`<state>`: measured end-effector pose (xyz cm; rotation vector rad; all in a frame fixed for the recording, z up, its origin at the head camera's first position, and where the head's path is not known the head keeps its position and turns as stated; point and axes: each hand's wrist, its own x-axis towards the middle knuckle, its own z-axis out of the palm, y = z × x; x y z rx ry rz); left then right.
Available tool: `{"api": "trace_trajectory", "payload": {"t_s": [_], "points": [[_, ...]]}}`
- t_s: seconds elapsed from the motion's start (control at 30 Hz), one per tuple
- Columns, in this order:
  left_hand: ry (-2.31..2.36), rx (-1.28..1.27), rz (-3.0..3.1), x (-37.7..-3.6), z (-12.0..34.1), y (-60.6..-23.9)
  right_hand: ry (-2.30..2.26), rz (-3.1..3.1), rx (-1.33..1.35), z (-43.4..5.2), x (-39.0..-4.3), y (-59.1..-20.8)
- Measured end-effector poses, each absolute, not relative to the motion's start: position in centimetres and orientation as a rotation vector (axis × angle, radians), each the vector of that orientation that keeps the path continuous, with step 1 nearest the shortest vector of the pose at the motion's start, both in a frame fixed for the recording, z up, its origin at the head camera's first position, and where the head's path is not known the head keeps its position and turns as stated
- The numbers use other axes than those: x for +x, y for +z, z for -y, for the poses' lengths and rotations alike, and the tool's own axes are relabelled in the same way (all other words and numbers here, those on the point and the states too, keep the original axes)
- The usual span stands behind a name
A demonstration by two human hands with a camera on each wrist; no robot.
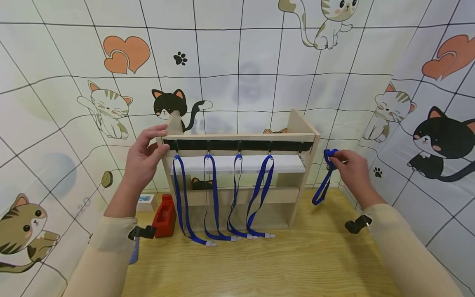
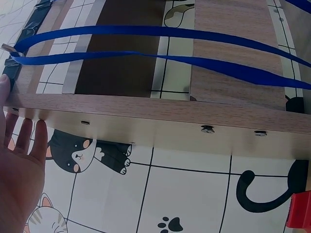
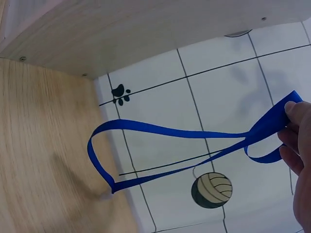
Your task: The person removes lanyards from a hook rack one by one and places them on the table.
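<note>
My left hand [image 1: 142,154] touches the upper left corner of a small wooden shelf [image 1: 237,136], thumb at the front and fingers along the outer side. In the left wrist view, the fingers lie fairly straight against its side panel [image 2: 146,109]. To the right of the shelf, my right hand [image 1: 352,171] pinches a bunched blue lanyard [image 1: 323,185] in the air. Its long loop [image 3: 170,131] dangles from the fingertips in the right wrist view. Several blue lanyards [image 1: 214,194] with pale clips hang from hooks on the shelf's black strip [image 1: 222,145].
A red tape-dispenser-like object [image 1: 165,218] stands left of the shelf, beside a small white box [image 1: 146,203]. Part of a blue item [image 1: 134,251] shows behind the left sleeve. The wooden table [image 1: 252,268] meets walls covered in cat-print cloth [image 1: 237,53].
</note>
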<state>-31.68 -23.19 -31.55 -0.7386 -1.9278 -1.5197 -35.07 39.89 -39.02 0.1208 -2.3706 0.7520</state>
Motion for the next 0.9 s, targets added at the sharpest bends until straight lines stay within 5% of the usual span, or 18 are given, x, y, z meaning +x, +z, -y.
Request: {"api": "trace_trajectory", "payload": {"t_s": [0.9], "points": [[-1.556,-0.745,1.916,-31.8,23.2,-31.6,0.794,2.593,0.243,-41.2,-34.9,-48.0]]}}
